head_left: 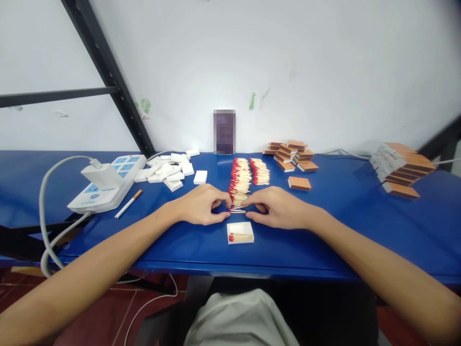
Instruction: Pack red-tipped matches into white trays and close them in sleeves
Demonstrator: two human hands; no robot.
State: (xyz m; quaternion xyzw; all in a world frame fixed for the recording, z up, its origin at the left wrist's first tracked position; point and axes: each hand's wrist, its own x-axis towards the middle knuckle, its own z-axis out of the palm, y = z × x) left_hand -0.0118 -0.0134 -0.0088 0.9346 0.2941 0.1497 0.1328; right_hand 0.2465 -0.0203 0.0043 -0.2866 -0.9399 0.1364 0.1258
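Observation:
A long pile of red-tipped matches (240, 180) lies on the blue table, with a shorter pile of matches (260, 172) to its right. At the near end of the long pile, a few matches (237, 210) lie between my two hands. My left hand (205, 204) has its curled thumb and forefinger at their red heads. From the other side, my right hand (277, 206) holds the plain ends with bent thumb and forefinger. Just in front of both hands sits a white matchbox tray (240, 227), with several matches along its near side.
White matchbox trays (165, 170) are heaped at left, beside a power strip (108, 185) and a cigarette (128, 203). Brown matchbox sleeves (288, 154) lie behind my right hand; more matchboxes (403, 166) are stacked far right. A blurred dark panel (224, 132) stands against the wall.

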